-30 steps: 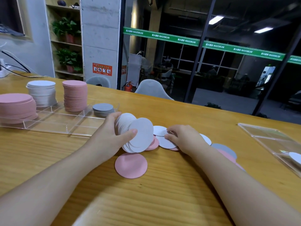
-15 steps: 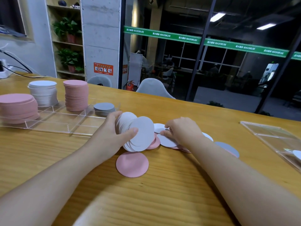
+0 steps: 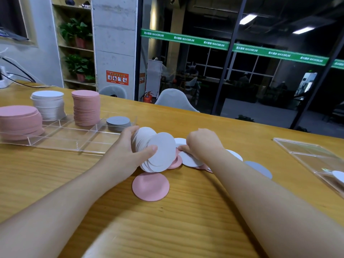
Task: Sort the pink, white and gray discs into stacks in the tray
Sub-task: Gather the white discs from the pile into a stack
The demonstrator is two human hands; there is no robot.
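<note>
White discs (image 3: 158,149) fanned, clamped in left hand (image 3: 124,153); right hand (image 3: 202,144) fingertips pinch a flat disc's (image 3: 189,160) edge on worktop (image 3: 186,220).

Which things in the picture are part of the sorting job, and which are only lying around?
Part of the job: left hand holding a fan of white discs; right hand on the loose discs; pink disc; tray with stacks.

Lying around: second clear tray; cables; potted plants.
</note>
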